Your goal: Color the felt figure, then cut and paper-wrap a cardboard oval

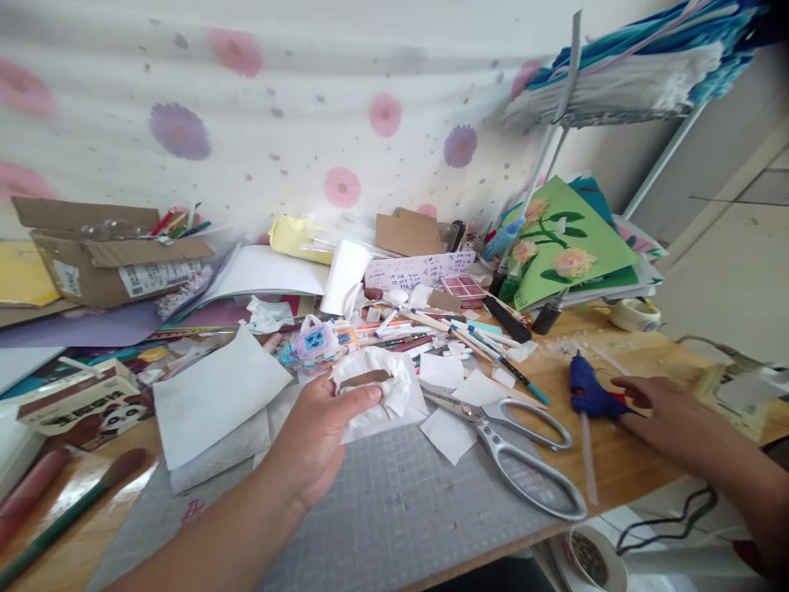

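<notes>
Over the grey cutting mat (394,510), my left hand (314,436) is closed on crumpled white tissue paper (400,390). A strip of brown cardboard (366,378) shows in the tissue's middle, and my thumb presses on its near edge. On the right of the table lies a blue glue gun (588,390). The fingers of my right hand (669,415) are apart at its handle end, and the fingertips seem to touch it. A translucent glue stick (588,460) is just below the gun. Large silver-handled scissors (505,444) rest between my hands with their blades toward the tissue.
White paper sheets (222,395) and a panda-printed box (83,407) are at left. Pens and paper scraps (440,370) crowd the middle. Behind stand a cardboard box (104,263) and a green flower card (573,238). A tape roll (634,314) sits at right.
</notes>
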Motion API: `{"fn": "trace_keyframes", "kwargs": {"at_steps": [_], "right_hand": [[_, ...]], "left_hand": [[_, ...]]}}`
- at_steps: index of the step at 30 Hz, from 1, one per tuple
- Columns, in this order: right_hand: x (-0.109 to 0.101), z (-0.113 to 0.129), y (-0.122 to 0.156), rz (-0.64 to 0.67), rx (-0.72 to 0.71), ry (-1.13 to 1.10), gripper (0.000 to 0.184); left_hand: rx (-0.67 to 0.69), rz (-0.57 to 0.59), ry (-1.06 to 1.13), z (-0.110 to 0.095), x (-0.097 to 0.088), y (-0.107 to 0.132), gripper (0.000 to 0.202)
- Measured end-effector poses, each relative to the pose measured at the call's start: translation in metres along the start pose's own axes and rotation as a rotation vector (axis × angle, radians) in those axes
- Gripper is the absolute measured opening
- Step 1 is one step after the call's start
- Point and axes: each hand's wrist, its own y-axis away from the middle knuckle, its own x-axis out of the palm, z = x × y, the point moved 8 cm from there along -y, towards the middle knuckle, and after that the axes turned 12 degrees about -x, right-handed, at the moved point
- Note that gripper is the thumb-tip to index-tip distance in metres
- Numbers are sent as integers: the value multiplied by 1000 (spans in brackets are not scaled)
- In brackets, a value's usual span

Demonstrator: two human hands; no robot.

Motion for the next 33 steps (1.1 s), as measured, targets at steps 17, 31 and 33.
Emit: {"fn": "trace_keyframes", "kwargs": {"at_steps": [17, 31, 33], "right_hand": [[19, 296, -7, 302, 82, -1810, 14], [0, 288, -18, -39, -4, -1080, 3], [-3, 289, -16, -87, -55, -948, 3]], "left_hand": [[-69, 361, -71, 8, 28, 15, 28], [104, 119, -166, -2, 14, 10, 29], [133, 82, -175, -3, 12, 9, 30]]}}
